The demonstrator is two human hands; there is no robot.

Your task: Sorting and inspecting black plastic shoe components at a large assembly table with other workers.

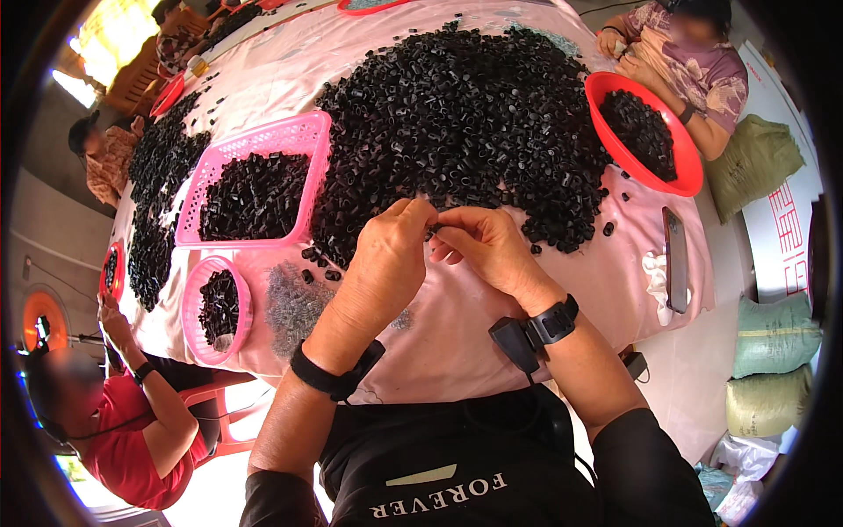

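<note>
My left hand (392,244) and my right hand (493,252) meet above the near edge of a large heap of small black plastic pieces (457,114). Between the fingertips of both hands is one small black piece (433,229), mostly covered by the fingers. Each hand is closed in a pinch. Left of my left forearm lies a pile of tiny grey metal-looking bits (297,307), too small to make out singly. A dark strap circles each of my wrists.
A pink rectangular basket (318,167) and a round pink basket (247,307) hold black pieces at the left. A red basin (685,171) stands at the right, near a dark flat phone-like object (674,259). Several people sit around the pink-covered table (457,342). Sacks (773,334) stand at the right.
</note>
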